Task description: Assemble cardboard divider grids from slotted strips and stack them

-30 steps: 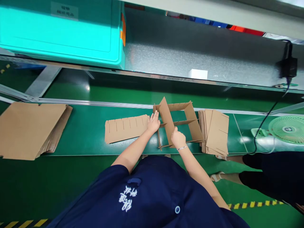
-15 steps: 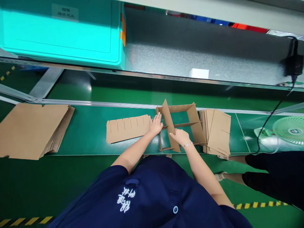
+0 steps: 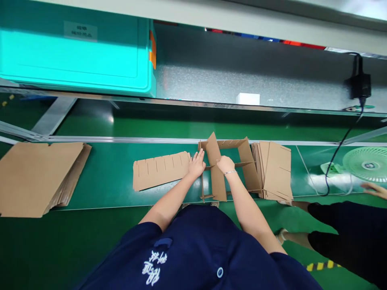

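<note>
A cardboard divider grid (image 3: 249, 166) of interlocked strips stands on the green bench in front of me. One of its cross pieces, a cardboard strip (image 3: 217, 183), rises above the others and leans slightly. My right hand (image 3: 226, 164) is closed on this strip near its middle; the fingertips are partly hidden. With fingers stretched out, my left hand (image 3: 197, 163) rests against the grid's left side. Just left of that hand lies a stack of slotted cardboard strips (image 3: 160, 170). More slotted cardboard pieces (image 3: 277, 171) are piled against the grid's right side.
Large cardboard sheets (image 3: 39, 173) are stacked at the bench's left end. A green fan (image 3: 369, 164) and a black cable (image 3: 335, 161) are at the right, near another person's hand (image 3: 375, 189). Above, a shelf carries a turquoise bin (image 3: 75, 60) and a small white box (image 3: 248, 98).
My right hand has moved away from me along the strip, which now sits less slanted. My left hand stays at the grid's side. Another person's hand has appeared at the right.
</note>
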`<state>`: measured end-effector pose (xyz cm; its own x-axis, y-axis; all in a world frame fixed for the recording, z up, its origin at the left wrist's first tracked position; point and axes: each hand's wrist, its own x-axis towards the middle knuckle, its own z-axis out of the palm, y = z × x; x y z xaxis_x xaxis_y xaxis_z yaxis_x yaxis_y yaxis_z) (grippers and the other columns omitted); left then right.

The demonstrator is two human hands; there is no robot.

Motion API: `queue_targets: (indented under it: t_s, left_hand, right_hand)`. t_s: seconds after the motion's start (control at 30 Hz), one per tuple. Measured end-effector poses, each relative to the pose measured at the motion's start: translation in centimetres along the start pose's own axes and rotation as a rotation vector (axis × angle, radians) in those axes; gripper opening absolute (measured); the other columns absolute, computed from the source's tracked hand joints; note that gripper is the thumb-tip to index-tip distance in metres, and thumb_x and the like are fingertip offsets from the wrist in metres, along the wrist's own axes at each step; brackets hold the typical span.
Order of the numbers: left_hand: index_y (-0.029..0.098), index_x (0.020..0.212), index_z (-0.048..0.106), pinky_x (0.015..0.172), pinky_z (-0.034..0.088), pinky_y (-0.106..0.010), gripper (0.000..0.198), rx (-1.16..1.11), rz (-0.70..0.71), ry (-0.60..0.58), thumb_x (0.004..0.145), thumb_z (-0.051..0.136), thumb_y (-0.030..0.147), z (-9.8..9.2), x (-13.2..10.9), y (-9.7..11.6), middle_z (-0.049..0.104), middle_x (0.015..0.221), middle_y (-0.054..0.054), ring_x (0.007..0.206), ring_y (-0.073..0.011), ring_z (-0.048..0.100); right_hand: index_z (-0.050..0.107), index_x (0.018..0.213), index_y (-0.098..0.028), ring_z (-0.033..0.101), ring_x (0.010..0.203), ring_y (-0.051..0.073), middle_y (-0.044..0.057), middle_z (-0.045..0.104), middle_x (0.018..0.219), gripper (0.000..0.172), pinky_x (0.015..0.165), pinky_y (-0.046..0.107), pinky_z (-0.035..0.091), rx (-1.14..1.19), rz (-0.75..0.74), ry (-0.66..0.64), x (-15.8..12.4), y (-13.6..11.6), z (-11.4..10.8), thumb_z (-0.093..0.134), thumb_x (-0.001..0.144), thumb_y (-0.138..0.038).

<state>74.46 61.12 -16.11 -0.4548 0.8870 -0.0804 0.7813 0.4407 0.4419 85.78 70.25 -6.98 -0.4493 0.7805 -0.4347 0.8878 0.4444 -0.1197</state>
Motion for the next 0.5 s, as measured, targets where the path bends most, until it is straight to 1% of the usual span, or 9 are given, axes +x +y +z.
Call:
queue_targets:
  t_s: [0.1,0.2,0.3,0.33,0.37,0.5]
  left_hand:
    - [0.025,0.145,0.022,0.109,0.028,-0.044,0.067,-0.005,-0.008,-0.003,0.08,0.037,0.019,0.0,0.0,0.2,0.02,0.151,0.003,0.137,-0.0219,0.023]
    - [0.025,0.145,0.021,0.109,0.028,-0.044,0.068,-0.013,-0.016,-0.016,0.079,0.036,0.018,0.0,0.0,0.4,0.019,0.151,0.002,0.137,-0.0218,0.024]
    - [0.024,0.145,0.021,0.109,0.028,-0.044,0.068,-0.019,-0.008,-0.02,0.079,0.037,0.018,-0.1,0.0,0.5,0.019,0.151,0.002,0.136,-0.0224,0.024]
    - [0.024,0.145,0.021,0.109,0.028,-0.044,0.068,-0.019,-0.008,-0.02,0.079,0.037,0.018,-0.1,0.0,0.5,0.019,0.151,0.001,0.136,-0.0227,0.024]
    - [0.024,0.145,0.021,0.109,0.028,-0.044,0.068,-0.02,-0.011,-0.02,0.079,0.037,0.018,0.0,0.0,0.5,0.019,0.151,0.001,0.136,-0.0228,0.024]
    - [0.026,0.145,0.019,0.11,0.027,-0.042,0.069,-0.025,-0.037,-0.023,0.079,0.037,0.017,0.2,0.1,0.3,0.019,0.151,0.003,0.136,-0.0215,0.024]
  right_hand:
    - [0.065,0.102,-0.011,0.062,0.101,0.022,0.018,0.065,0.109,0.033,0.08,0.026,0.044,-0.001,-0.015,-0.006,0.1,-0.3,-0.1,0.041,0.088,-0.028]
    - [0.067,0.1,-0.011,0.063,0.098,0.023,0.018,0.066,0.106,0.036,0.078,0.026,0.045,0.004,-0.057,-0.052,0.5,-1.2,-0.5,0.041,0.087,-0.032]
    - [0.067,0.1,-0.012,0.062,0.099,0.025,0.017,0.067,0.103,0.044,0.078,0.028,0.046,0.028,-0.054,-0.036,1.9,-2.1,-1.5,0.039,0.087,-0.043]
    - [0.067,0.102,-0.012,0.061,0.101,0.025,0.017,0.066,0.105,0.046,0.078,0.029,0.046,0.039,-0.041,-0.026,2.5,-2.4,-1.9,0.039,0.086,-0.044]
    - [0.066,0.104,-0.011,0.061,0.102,0.025,0.018,0.066,0.107,0.044,0.078,0.028,0.045,0.048,-0.03,-0.028,3.2,-2.5,-2.2,0.04,0.086,-0.042]
    - [0.066,0.106,-0.008,0.061,0.104,0.023,0.02,0.064,0.11,0.035,0.079,0.024,0.044,0.05,-0.028,-0.091,4.8,-2.9,-3.0,0.047,0.082,-0.022]
